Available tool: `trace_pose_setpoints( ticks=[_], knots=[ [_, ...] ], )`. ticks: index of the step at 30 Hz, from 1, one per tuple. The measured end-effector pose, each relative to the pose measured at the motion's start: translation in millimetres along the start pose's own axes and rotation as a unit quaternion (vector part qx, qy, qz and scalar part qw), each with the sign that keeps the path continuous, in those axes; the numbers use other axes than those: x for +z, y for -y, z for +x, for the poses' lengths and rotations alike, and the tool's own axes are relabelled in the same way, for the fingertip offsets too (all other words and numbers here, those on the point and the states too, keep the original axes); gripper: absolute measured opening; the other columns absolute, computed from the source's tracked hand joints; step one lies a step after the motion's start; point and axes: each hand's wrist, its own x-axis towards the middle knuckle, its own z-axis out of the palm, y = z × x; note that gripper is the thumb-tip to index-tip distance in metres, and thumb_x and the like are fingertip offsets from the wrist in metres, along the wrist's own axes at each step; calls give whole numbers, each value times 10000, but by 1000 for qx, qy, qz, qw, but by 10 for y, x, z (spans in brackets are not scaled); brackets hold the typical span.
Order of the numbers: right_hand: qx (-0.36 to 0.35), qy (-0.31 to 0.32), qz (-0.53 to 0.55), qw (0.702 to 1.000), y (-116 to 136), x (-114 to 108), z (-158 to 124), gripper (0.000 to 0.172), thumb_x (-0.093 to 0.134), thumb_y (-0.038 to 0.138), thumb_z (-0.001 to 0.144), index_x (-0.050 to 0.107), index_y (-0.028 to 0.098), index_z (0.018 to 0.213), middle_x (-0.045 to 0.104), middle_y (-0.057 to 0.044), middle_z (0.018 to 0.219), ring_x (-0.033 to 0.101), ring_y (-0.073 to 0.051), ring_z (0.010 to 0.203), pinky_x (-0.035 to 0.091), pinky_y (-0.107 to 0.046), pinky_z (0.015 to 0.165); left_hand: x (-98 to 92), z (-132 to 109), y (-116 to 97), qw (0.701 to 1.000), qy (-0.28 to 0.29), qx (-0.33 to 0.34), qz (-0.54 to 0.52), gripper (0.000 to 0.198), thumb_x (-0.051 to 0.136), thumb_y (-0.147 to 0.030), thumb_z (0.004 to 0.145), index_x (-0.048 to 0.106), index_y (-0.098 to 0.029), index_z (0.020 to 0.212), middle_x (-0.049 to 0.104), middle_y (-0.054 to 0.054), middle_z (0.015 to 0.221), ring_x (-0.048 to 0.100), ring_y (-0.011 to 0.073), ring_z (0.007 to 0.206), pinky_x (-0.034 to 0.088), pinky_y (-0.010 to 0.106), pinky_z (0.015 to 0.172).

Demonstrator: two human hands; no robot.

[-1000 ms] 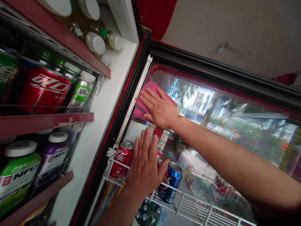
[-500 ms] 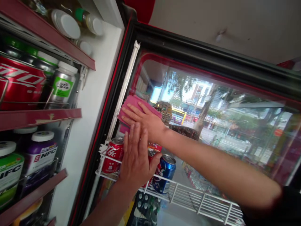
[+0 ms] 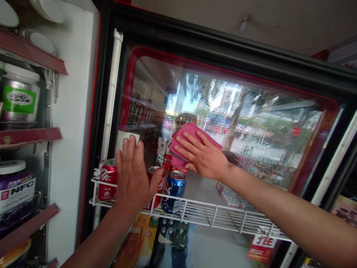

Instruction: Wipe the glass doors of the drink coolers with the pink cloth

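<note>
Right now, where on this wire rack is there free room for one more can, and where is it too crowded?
The white wire rack is bare to the right of the blue Pepsi can, as far as its right end. The left part is crowded: the red Coca-Cola can, a second red can and the blue can stand there, with the left hand in front.

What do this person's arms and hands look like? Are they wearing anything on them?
The left hand and right hand are bare: no gloves, rings, watch or bracelet show. The left forearm and right forearm are bare too, with no sleeve in view.
</note>
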Motion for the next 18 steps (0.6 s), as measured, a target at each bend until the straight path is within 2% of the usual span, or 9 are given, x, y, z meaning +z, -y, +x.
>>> trace_pose_setpoints(
  ticks=[5, 8, 12, 18],
  knots=[
    [46, 11, -22, 999, -221, -33, -875, 936, 650, 564, 1060, 140, 304, 1801, 291, -54, 1855, 320, -337, 1727, 349, -682, 1379, 0, 18, 1, 1000, 16, -1, 7, 1054, 676, -395, 1008, 4, -215, 1800, 141, 229, 1883, 99, 416, 1768, 142, 751, 1404],
    [72, 13, -19, 997, -253, -26, -1104, 938, 646, 550, 1064, 108, 331, 1800, 329, -59, 1841, 365, -353, 1706, 355, -704, 1365, 0, 22, -3, 1000, 21, 3, 17, 1034, 673, -403, 1014, 33, -194, 1798, 177, 239, 1874, 130, 425, 1762, 146, 741, 1409],
    [87, 7, -28, 996, -159, 2, -958, 903, 641, 543, 1072, 178, 283, 1802, 315, -83, 1849, 347, -365, 1712, 315, -702, 1383, -39, 37, -40, 998, 51, -10, 33, 1041, 683, -405, 1024, 9, -222, 1796, 145, 186, 1894, 156, 440, 1751, 152, 719, 1417],
    [76, 17, 1, 997, -77, -6, -590, 811, 520, 571, 1118, 241, 228, 1797, 221, -82, 1885, 191, -331, 1766, 216, -647, 1437, -93, 148, -151, 996, 61, -69, -4, 931, 589, -531, 1039, 74, -353, 1793, 152, 62, 1910, 185, 492, 1731, 114, 773, 1397]
  ],
)
